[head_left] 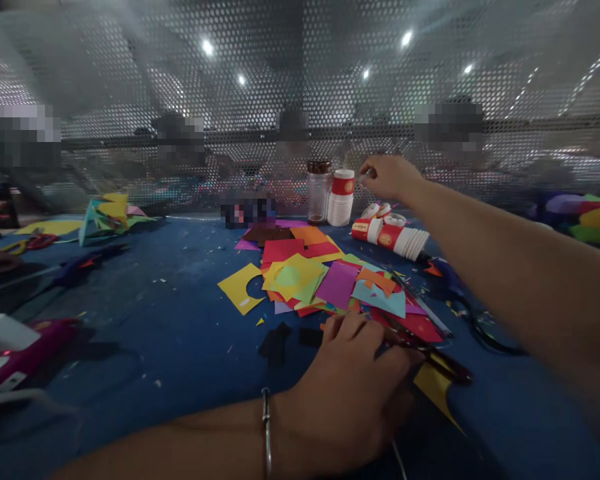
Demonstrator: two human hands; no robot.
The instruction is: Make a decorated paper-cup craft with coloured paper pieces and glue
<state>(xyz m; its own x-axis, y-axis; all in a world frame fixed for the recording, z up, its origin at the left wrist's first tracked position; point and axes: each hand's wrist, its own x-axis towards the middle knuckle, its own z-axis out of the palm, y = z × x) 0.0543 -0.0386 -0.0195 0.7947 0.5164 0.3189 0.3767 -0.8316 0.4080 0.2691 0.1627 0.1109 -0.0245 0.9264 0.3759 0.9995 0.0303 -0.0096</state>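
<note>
My left hand [355, 387], with a metal bracelet at the wrist, is low over the near table. Its fingers curl downward, and whatever is under the palm is hidden. Dark-handled scissors [443, 363] lie against its right side. Just beyond its fingertips spreads a pile of coloured paper [293, 275], some sheets cut. My right hand [390, 177] reaches far out, fingers curled into a pinch, just right of an upright stack of paper cups [340, 208] topped by a red one. I cannot make out anything between those fingers.
Left of the cups stands a clear jar [318, 197] with a brown lid. More paper cups [390, 238] lie sideways under my right forearm. A glue gun [453, 283] and its cable are at right. A magenta device [27, 353] and folded paper [105, 217] are at left. Perforated metal [300, 73] rises behind.
</note>
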